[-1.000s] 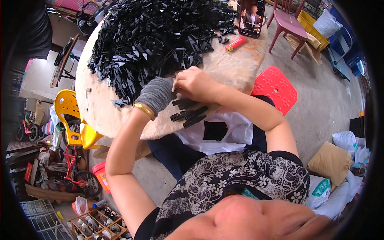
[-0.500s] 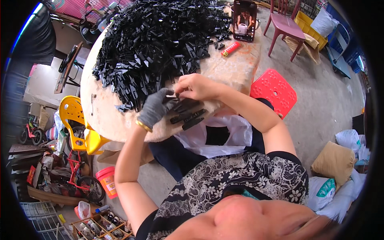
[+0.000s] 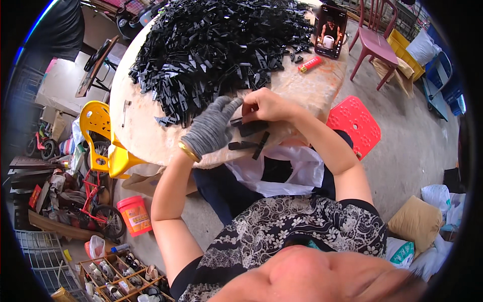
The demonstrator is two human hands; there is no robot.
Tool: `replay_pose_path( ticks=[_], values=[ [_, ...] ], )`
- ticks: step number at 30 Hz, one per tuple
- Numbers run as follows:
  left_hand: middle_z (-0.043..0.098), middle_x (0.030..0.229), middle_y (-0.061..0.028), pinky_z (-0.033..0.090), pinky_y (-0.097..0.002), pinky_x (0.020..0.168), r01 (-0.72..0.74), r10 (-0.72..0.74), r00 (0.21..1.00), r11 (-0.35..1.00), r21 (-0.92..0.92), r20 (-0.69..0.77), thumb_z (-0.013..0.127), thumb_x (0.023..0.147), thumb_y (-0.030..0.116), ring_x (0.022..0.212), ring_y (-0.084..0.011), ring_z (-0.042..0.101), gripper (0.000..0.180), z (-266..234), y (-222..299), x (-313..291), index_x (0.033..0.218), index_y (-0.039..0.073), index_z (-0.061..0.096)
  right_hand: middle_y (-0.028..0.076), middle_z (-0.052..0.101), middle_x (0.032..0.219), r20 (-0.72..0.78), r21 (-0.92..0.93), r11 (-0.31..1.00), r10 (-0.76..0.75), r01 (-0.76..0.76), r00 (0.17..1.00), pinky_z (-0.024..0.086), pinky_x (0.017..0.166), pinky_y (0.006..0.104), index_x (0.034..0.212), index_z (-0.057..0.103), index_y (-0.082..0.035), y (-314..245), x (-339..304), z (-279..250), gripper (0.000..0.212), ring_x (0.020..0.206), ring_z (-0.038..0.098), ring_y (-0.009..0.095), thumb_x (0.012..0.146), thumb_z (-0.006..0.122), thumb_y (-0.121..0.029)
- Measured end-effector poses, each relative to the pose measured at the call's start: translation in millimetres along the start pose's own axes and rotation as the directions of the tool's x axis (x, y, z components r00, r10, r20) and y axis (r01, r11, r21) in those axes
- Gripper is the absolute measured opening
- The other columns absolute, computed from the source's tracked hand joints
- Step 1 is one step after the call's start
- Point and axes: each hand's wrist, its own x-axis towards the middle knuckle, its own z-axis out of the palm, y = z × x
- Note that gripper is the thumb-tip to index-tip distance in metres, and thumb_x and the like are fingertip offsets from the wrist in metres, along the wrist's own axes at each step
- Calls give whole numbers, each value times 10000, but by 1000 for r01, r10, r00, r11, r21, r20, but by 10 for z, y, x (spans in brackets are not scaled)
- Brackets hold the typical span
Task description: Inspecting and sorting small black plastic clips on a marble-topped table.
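Note:
A large heap of small black plastic pieces [image 3: 211, 50], many long and pointed, covers the far part of the cloth-covered round table [image 3: 146, 146]. My left hand [image 3: 209, 130], in a grey knit glove with a gold bangle at the wrist, stretches its fingers toward my right fingertips. My bare right hand [image 3: 269, 105] is curled with thumb and fingers together on a dark piece, mostly hidden by the fingers. Beneath my hands lie several dark strips, among them a flat black strip [image 3: 243, 145] and a slanted black strip [image 3: 260, 146] at the table's near edge.
A phone [image 3: 330, 32] stands propped at the table's far right, near a red lighter [image 3: 309, 64]. A white plastic bag [image 3: 307, 163] lies open over my lap. Around the table are a red stool [image 3: 354, 126], a yellow chair [image 3: 95, 126] and a red bucket [image 3: 134, 215].
My left fingers have straightened from a curled grip. The dark strips under my hands lie differently, with fewer showing at the edge. The whole view has shifted slightly.

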Motion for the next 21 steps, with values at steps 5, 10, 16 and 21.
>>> replay_pose_path(
  ticks=[5, 10, 16, 21],
  values=[
    [603, 986, -150, 501, -378, 739, 93, -125, 967, 984, -150, -222, 643, 805, 144, 846, -301, 617, 301, 53, -286, 233, 1092, 62, 605, 124, 649, 746, -141, -47, 998, -36, 30, 989, 483, 640, 340, 796, 677, -35, -15, -34, -39, 203, 698, 628, 240, 776, 706, -235],
    [584, 992, -161, 480, -432, 789, 374, -302, 889, 913, 164, -344, 635, 813, 335, 955, -333, 576, 325, 134, -283, 714, 1026, 90, 624, 112, 614, 855, -638, -514, 832, -209, -208, 742, 491, 706, 390, 884, 669, -68, 88, 14, -258, 164, 839, 611, 290, 795, 660, -206],
    [587, 980, -144, 471, -428, 800, 398, -304, 894, 876, 272, -330, 613, 820, 292, 947, -330, 565, 291, 254, -335, 937, 1023, 83, 624, 100, 590, 866, -535, -624, 748, -198, -227, 821, 490, 755, 384, 877, 650, -77, 320, 56, -300, 124, 892, 588, 289, 779, 629, -149],
    [622, 966, -157, 479, -437, 761, 243, -170, 853, 966, 88, -493, 601, 839, 241, 894, -328, 600, 295, 327, -386, 666, 1100, 104, 575, 121, 604, 826, -597, -482, 876, -312, -19, 739, 493, 699, 404, 887, 643, -74, 271, 44, -217, 137, 789, 606, 309, 760, 610, -112]
  ],
)
